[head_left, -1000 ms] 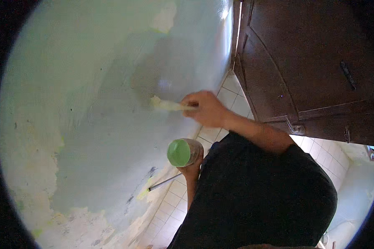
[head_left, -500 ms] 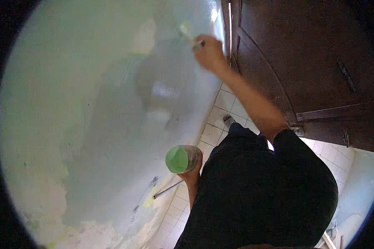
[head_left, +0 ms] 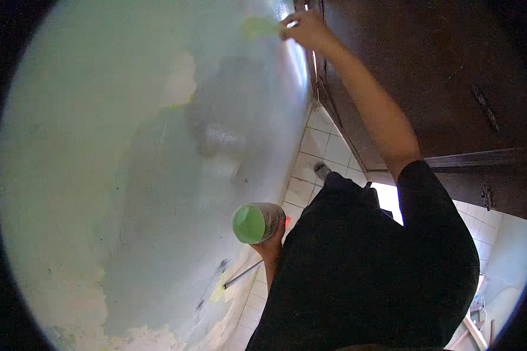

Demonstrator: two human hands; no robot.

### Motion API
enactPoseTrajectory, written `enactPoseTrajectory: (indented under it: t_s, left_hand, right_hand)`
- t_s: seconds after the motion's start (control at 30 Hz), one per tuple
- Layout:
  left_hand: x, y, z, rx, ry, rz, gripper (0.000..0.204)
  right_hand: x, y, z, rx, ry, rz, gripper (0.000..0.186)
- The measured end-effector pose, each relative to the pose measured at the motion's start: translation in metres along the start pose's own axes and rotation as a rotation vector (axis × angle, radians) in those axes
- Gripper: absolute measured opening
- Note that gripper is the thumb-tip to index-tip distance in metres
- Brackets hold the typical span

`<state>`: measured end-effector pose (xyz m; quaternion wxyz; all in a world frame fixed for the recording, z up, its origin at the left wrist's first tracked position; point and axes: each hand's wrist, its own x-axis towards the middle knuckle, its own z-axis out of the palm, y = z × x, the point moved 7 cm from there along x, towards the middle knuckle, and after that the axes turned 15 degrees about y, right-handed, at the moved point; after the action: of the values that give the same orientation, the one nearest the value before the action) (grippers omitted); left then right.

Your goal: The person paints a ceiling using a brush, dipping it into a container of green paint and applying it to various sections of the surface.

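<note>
My right hand (head_left: 306, 29) is raised high and grips a paintbrush (head_left: 262, 26) whose green bristles press against the top of a pale green wall (head_left: 99, 146). Close to my body, my left hand (head_left: 270, 247) holds a small cup of green paint (head_left: 255, 223), its mouth turned toward the camera. My dark shirt fills the lower right.
A dark brown wooden door (head_left: 421, 76) stands right of the wall. White floor tiles (head_left: 325, 152) run along the wall's base. A tool with a thin metal handle (head_left: 240, 275) lies on the floor by the wall. Bare patches (head_left: 180, 82) show in the wall paint.
My right hand has swept the brush up the wall, from mid-height to near the top by the door. The left hand with the cup has stayed put.
</note>
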<state>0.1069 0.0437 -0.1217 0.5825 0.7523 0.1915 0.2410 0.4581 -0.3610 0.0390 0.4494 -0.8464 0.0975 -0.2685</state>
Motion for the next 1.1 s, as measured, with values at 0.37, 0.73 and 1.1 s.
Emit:
enactPoseTrajectory:
  t_s: [0.37,0.73,1.1]
  left_hand:
    - [0.005,0.002,0.018,-0.035,-0.039,-0.090,0.090]
    - [0.006,0.006,0.022,0.022,-0.038,-0.019,0.087]
    - [0.009,-0.014,0.009,0.050,-0.051,-0.063,0.084]
  right_hand:
    - [-0.198,-0.124,0.030,0.344,-0.297,-0.092,0.023]
    - [-0.049,-0.027,0.023,0.147,-0.224,0.059,0.037]
    - [-0.026,-0.044,0.058,0.086,0.219,-0.003,0.021]
